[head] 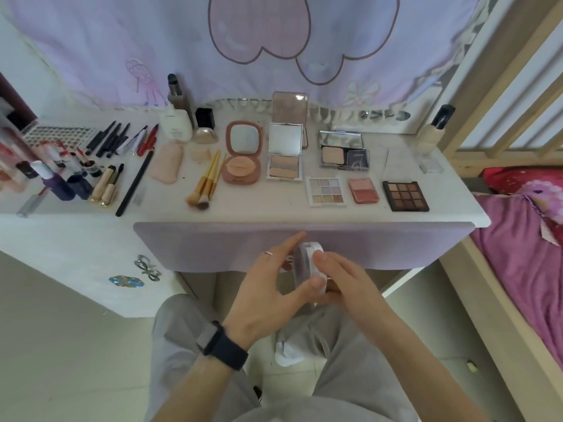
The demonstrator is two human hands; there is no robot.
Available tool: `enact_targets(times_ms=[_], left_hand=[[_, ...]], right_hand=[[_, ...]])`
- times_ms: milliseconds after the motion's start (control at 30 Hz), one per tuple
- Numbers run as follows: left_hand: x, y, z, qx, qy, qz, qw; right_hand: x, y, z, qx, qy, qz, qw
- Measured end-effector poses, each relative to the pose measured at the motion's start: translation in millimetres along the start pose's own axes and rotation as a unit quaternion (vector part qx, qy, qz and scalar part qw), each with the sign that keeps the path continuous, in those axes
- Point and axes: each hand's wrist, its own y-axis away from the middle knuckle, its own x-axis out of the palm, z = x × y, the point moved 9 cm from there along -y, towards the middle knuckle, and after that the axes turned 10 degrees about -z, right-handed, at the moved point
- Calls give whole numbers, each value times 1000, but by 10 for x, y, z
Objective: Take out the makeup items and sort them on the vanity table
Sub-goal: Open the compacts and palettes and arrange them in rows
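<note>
beside bed (518, 254), crowded vanity table (274, 213)

Lighting bright, soft and even; shadows faint. Mild glare on the open mirrors (285, 138). Wide-angle distortion bows the table edge (213, 215) and tilts the bed frame (469, 159) at right. Far-left items are smeared. The white compact (304, 263), gripped by left hand (262, 296) and right hand (356, 287), is slightly soft.
</note>
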Motion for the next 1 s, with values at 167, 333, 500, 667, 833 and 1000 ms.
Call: enact_targets(times_ms=[167, 333, 500, 667, 833, 1000], left_hand=[[-26, 74, -97, 61, -78, -179, 979], [48, 111, -80, 29, -53, -220, 974], [62, 135, 39, -51, 107, -214, 970], [147, 132, 210, -190, 299, -167, 920], [158, 71, 294, -203, 293, -157, 921], [198, 24, 364, -212, 333, -137, 908]], right_hand=[[70, 33, 13, -92, 133, -66, 985], [58, 14, 32, -178, 254, -174, 935], [121, 39, 119, -283, 289, -165, 899], [189, 1, 117, -319, 293, -53, 900], [114, -60, 140, -216, 346, -38, 912], [111, -75, 264, -214, 388, 8, 896]])
